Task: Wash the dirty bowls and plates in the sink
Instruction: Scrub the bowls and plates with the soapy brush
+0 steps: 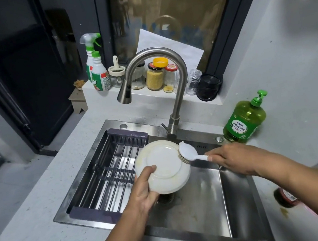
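Left hand point(144, 189) grips the near-left rim of a white plate point(162, 166), thumb on the upturned face, fingers hidden beneath; the plate is tilted and held above the sink point(211, 189), over the drain. It may be 2 dishes stacked, a smaller disc showing on a wider one; cannot tell. Right hand point(231, 157) clasps the white handle of a scrub brush point(187, 152), bristles touching the plate's far-right edge. Yellowish film visible on the plate's left and near margins. Judgement: scrubbing in progress, rinse not yet done. Risks: grip covers only 1 edge, so brush pressure on the opposite side could lever the wet plate out of the fingers and drop it onto the steel basin; faucet point(148, 70) shows no running water, so residue may smear rather than lift. Containers: drain rack point(108, 171) across the left half of the sink holds nothing visible; sink basin holds no other dish in view, only stains near the drain. Green detergent bottle point(245, 120) at far right of the sink, largely full. On the far ledge, glass jars point(154, 75): 1 filled with yellow granules, the others near empty; 2 spray bottles point(96, 68) at far left.
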